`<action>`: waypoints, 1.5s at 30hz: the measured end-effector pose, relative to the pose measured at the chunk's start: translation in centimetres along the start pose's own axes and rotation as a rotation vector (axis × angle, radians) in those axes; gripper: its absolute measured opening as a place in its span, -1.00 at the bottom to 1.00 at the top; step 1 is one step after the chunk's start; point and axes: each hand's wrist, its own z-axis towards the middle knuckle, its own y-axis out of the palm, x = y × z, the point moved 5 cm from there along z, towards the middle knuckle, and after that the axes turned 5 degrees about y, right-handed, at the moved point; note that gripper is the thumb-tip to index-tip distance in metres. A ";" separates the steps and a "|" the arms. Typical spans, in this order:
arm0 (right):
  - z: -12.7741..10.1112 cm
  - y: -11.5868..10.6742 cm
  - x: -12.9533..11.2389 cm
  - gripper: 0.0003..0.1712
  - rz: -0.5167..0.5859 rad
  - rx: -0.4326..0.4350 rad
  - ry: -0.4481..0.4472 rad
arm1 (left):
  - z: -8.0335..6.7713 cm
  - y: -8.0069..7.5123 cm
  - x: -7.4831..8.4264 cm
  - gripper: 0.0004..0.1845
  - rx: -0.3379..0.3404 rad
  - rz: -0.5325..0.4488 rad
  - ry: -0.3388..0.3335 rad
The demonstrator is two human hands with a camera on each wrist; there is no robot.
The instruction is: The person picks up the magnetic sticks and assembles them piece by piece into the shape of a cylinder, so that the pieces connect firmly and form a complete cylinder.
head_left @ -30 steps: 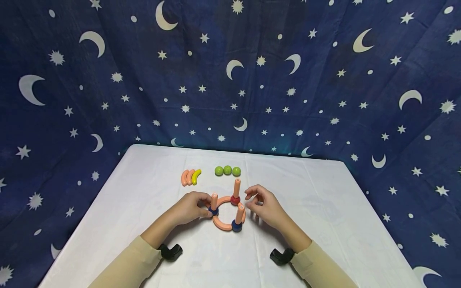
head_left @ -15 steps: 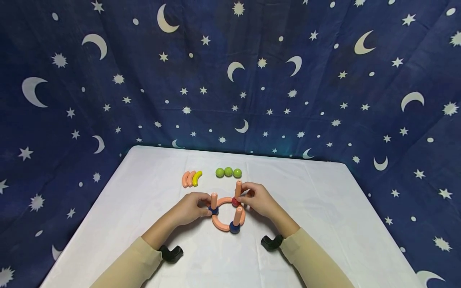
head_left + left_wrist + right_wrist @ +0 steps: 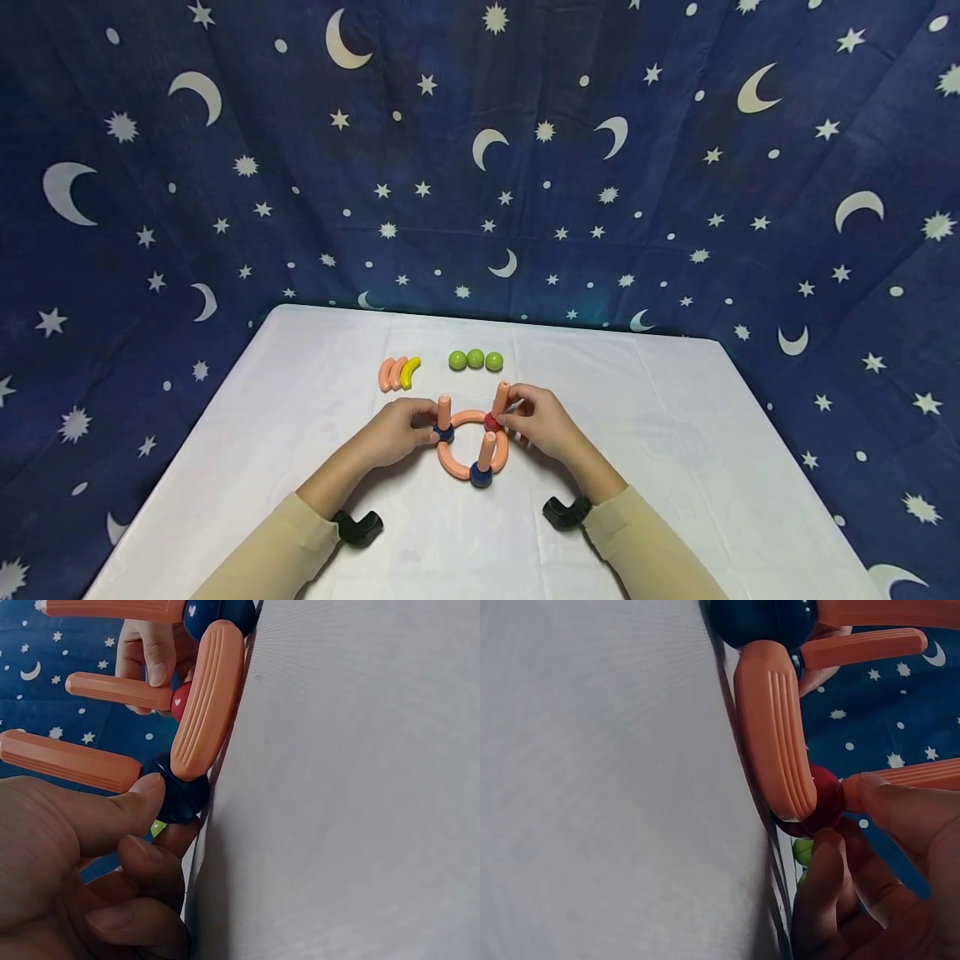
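A ring of curved orange bars joined by balls lies on the white table, with a straight orange stick standing on each ball. My left hand pinches the left blue ball between thumb and fingers, below its stick. On the far right of the ring, my right hand grips the red ball; its thumb presses the base of that ball's stick, which leans a little right. Nothing touches the front blue ball. The right bar is partly hidden behind the front stick.
Behind the ring, three green balls sit in a row. To their left lie two curved orange bars and a yellow one. A dark blue cloth with moons and stars hangs beyond the table.
My right hand has come left and taken hold of the red ball, which then shifted slightly right. The front blue ball has slid left as the ring turned a little. My left hand keeps its grip.
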 end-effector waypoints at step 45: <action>-0.2 0.5 0.8 -0.74 0.085 0.043 -0.035 | 0.4 -0.2 -0.7 -0.82 0.099 -0.106 -0.055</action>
